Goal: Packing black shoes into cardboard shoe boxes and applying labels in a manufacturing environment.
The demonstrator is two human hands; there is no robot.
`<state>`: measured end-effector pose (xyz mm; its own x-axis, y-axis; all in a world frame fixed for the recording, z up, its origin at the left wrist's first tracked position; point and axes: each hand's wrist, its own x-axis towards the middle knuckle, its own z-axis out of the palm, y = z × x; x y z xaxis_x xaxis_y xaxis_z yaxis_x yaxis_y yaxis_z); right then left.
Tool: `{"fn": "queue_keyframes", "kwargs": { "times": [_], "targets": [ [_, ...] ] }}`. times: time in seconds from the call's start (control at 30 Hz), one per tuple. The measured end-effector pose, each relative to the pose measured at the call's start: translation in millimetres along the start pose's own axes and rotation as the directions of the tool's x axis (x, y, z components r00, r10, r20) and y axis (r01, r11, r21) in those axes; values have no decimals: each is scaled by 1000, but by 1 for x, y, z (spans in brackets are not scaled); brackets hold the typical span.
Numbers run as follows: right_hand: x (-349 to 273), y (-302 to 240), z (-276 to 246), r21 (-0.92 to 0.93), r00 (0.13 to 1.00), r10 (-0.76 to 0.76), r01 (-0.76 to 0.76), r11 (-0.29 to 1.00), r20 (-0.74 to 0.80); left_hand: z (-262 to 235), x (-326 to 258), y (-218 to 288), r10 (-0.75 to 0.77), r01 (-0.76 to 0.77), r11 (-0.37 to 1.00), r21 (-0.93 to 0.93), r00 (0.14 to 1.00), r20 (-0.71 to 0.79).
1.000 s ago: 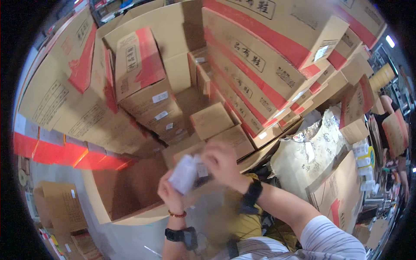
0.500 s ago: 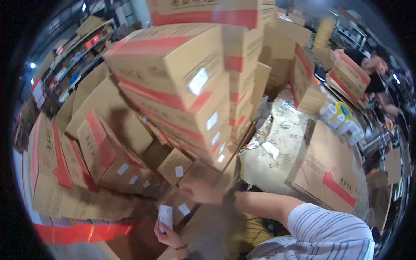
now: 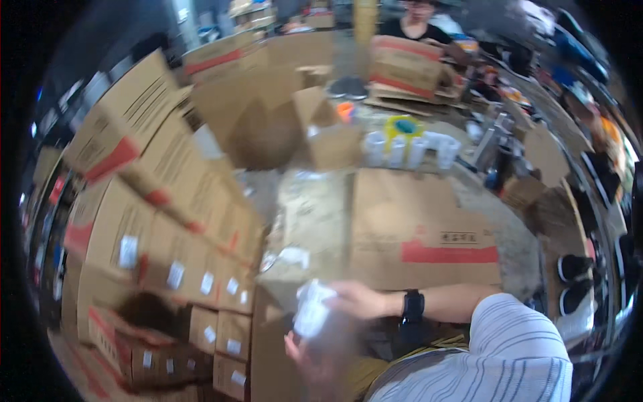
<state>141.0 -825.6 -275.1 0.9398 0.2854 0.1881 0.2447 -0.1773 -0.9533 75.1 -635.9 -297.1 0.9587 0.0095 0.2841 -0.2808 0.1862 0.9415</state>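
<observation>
My right hand (image 3: 355, 299) and my left hand (image 3: 309, 352) together hold a small white wrapped packet (image 3: 310, 308) low in the middle of the view. The right hand grips its upper end, and a black watch (image 3: 412, 307) sits on that wrist. The left hand is blurred and cups the packet from below. Just beyond the hands lies a flat cardboard box with a red stripe (image 3: 429, 234).
Stacks of brown cartons with red tape and white labels (image 3: 167, 248) fill the left side. A clear plastic bag (image 3: 308, 214) lies in the middle. White bottles (image 3: 408, 151) stand further back. Another person (image 3: 415, 20) is at the far top.
The view has swung from the carton stacks toward the right, onto the flat box and the bottles. Both hands stay on the white packet, now closer together.
</observation>
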Motion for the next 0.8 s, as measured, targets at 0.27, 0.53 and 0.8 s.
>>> {"fn": "queue_keyframes", "kwargs": {
  "times": [0.27,0.53,0.8],
  "targets": [
    [-57,23,-280,-619,526,-408,-322,717,-746,35,-20,-1,-344,278,912,302,919,193],
    [-35,78,-376,-741,681,-345,-669,67,-646,81,-13,-11,-342,205,884,419,896,283],
    [6,51,-359,-772,634,-441,-531,348,-635,93,-4,-8,-351,90,783,616,881,317]
  ]
}}
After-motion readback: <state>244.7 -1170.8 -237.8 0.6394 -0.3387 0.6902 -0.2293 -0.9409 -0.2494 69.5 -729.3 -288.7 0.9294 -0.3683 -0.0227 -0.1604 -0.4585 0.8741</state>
